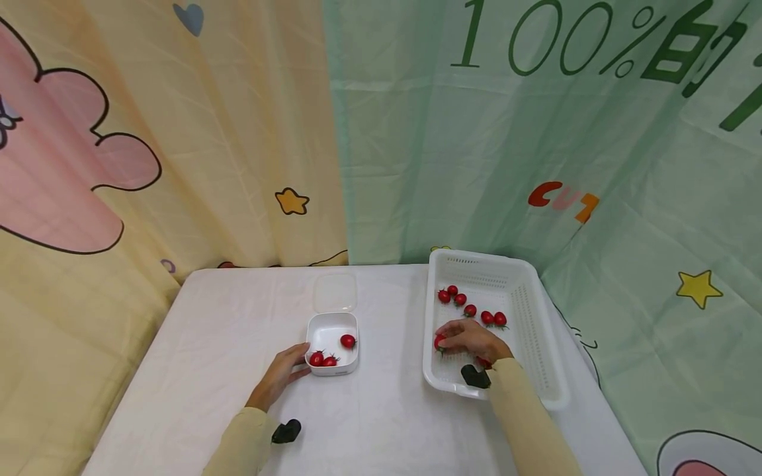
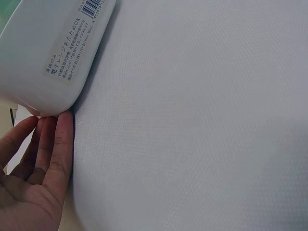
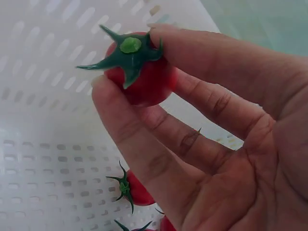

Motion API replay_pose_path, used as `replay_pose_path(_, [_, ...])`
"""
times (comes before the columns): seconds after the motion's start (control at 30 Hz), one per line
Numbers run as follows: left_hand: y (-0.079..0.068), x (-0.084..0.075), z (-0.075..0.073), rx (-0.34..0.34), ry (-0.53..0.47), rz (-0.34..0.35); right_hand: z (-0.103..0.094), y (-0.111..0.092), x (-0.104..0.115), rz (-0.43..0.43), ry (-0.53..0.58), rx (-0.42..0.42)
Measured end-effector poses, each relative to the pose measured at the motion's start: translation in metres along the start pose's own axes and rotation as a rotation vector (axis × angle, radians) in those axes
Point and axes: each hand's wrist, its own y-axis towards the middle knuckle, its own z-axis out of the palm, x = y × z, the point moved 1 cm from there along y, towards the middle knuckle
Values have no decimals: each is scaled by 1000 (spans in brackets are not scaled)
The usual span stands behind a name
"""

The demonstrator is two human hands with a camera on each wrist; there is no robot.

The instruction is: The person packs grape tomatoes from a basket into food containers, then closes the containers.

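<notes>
My right hand (image 1: 476,339) is over the white perforated basket (image 1: 536,344). Between its thumb and fingers it pinches a cherry tomato (image 3: 153,84) whose green calyx faces the right wrist camera. My left hand (image 1: 277,378) touches the left side of a small white container (image 1: 329,327) with extended fingers (image 2: 58,154). Inside that container are a lone cherry tomato (image 1: 348,341) at the right and two more (image 1: 317,359) near the front left. Several cherry tomatoes (image 1: 470,311) lie in the basket, some partly hidden by my right hand.
A clear lid (image 1: 335,293) lies right behind the small container. Both stand on a white-covered table (image 1: 381,423), with the basket at its right side. Printed curtains (image 1: 405,165) hang behind the table and along its sides. A printed label (image 2: 72,48) is on the container's wall.
</notes>
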Motion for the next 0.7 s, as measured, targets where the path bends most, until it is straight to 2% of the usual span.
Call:
replay_pose_path(0.27, [1, 1, -1, 9, 2, 7, 1, -2, 6, -52, 78, -55])
replay_pose_path(0.7, [1, 1, 0, 9, 1, 9, 3, -4, 9, -49, 47, -172])
